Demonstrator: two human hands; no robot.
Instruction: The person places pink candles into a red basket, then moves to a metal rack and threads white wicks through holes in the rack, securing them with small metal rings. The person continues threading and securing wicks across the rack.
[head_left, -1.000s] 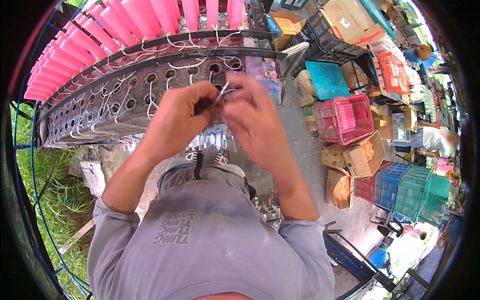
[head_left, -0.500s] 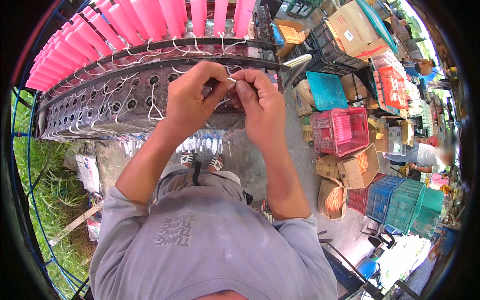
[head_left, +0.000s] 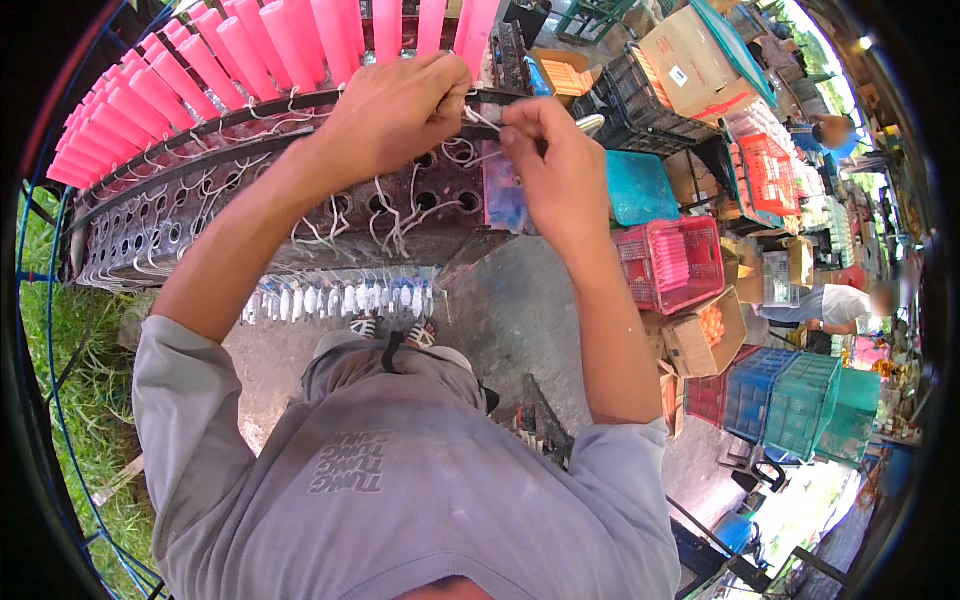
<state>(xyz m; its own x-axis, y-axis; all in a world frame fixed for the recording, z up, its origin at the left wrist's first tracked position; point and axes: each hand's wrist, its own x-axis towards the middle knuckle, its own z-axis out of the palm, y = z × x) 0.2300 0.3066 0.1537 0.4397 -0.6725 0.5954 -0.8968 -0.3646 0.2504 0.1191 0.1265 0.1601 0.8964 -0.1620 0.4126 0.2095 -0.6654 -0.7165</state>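
Rows of pink candles (head_left: 246, 58) stand along the far side of a long, dark metal candle mould (head_left: 455, 222) with round holes. White wick strings (head_left: 388, 215) trail over its holes and a dark rail. My left hand (head_left: 405, 112) is closed above the mould's right part, beside the candle bases, with its fingers on a white string (head_left: 482, 119). To its right, my right hand (head_left: 560, 170) pinches the same string between thumb and forefinger, and the string spans the short gap between the hands. The left fingertips are partly hidden behind that hand.
Below the mould hangs a row of small white pieces (head_left: 340, 301). To the right stand a teal lid (head_left: 645, 185), a red crate (head_left: 640, 275) with pink candles, cardboard boxes (head_left: 690, 345) and stacked blue and green crates (head_left: 800, 405). Another person (head_left: 840, 305) is at the far right.
My hands have moved apart and farther out, the left up toward the candle bases, the right to the right. More of the string shows between them. The view has shifted slightly.
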